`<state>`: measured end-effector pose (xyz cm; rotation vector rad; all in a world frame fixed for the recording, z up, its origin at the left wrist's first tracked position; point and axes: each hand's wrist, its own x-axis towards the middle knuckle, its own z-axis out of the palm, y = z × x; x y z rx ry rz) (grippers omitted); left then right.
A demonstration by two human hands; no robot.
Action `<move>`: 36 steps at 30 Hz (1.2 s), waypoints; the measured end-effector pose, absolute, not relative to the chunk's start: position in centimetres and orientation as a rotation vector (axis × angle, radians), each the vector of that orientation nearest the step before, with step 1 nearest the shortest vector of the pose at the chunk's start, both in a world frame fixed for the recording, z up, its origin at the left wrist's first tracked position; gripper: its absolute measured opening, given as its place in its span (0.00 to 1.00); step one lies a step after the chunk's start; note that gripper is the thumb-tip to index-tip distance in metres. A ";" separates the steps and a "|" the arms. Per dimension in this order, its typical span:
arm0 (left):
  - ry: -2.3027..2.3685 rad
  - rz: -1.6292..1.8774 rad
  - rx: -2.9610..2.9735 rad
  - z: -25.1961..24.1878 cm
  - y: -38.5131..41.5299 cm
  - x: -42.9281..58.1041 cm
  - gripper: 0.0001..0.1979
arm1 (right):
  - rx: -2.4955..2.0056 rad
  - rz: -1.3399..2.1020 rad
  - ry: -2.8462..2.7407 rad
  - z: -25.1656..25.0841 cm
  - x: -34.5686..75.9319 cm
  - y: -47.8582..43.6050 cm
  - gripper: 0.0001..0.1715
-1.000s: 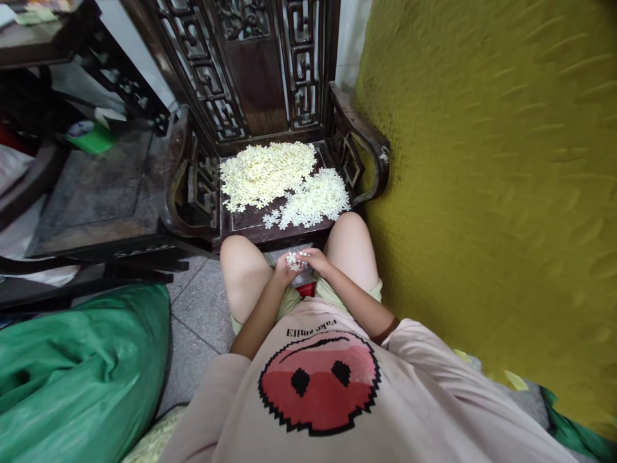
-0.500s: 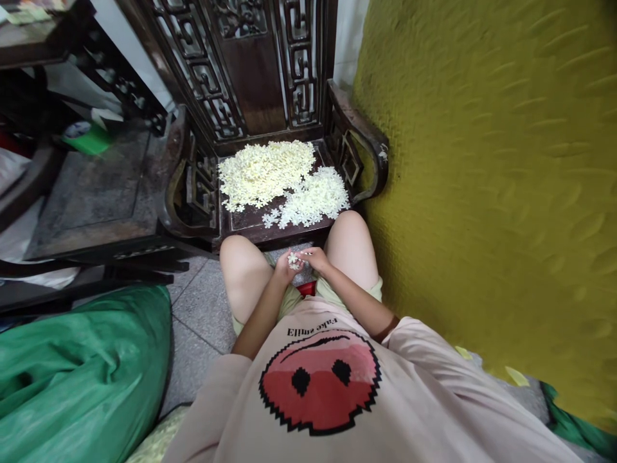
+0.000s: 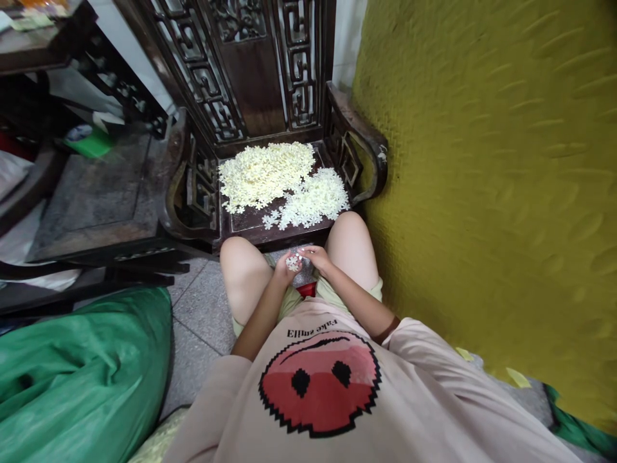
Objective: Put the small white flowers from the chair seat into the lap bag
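Observation:
Between my knees, my left hand point(image 3: 285, 269) is curled around a few small white plastic-looking flowers point(image 3: 292, 262). Close beside it, my right hand point(image 3: 317, 257) pinches with thumb and forefinger at a small white piece near the flowers; its exact shape is too small to tell. Beyond my knees, a dark carved wooden chair point(image 3: 245, 224) carries two heaps on its seat. The larger flower heap point(image 3: 265, 173) is cream-coloured and lies at the back left. A smaller, whiter flower heap point(image 3: 321, 196) lies at the front right, with loose flowers spread along its left edge.
A tall yellow textured sheet point(image 3: 457, 193) rises along my right. On the left stand a second dark wooden chair point(image 3: 91, 199) with a green container point(image 3: 89, 140) on it, and a large green sack point(image 3: 87, 373) on the tiled floor. A red thing point(image 3: 307, 290) shows beneath me.
My right hand has drawn slightly away from the left palm, and its fingertips have lifted a little. More of the flowers in my left hand show. The heaps look the same.

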<state>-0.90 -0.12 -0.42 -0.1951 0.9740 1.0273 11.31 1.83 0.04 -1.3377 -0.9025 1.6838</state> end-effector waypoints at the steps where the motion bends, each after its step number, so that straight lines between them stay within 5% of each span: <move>1: 0.973 1.030 -0.197 -0.5 -0.1 -0.9 0.10 | -1.356 1.678 -0.898 0.0 11.3 1.9 0.17; 20: 1.027 1.128 0.025 -0.5 -0.2 -0.7 0.09 | -1.397 1.638 -0.990 -0.5 11.3 1.8 0.11; 27: 1.372 1.177 0.507 -0.8 -1.1 -0.3 0.15 | -1.462 1.571 -1.011 -0.9 11.3 2.0 0.07; 36: 1.699 1.023 1.054 -1.4 -0.9 -0.5 0.10 | -1.508 1.513 -1.064 -0.9 11.3 1.9 0.10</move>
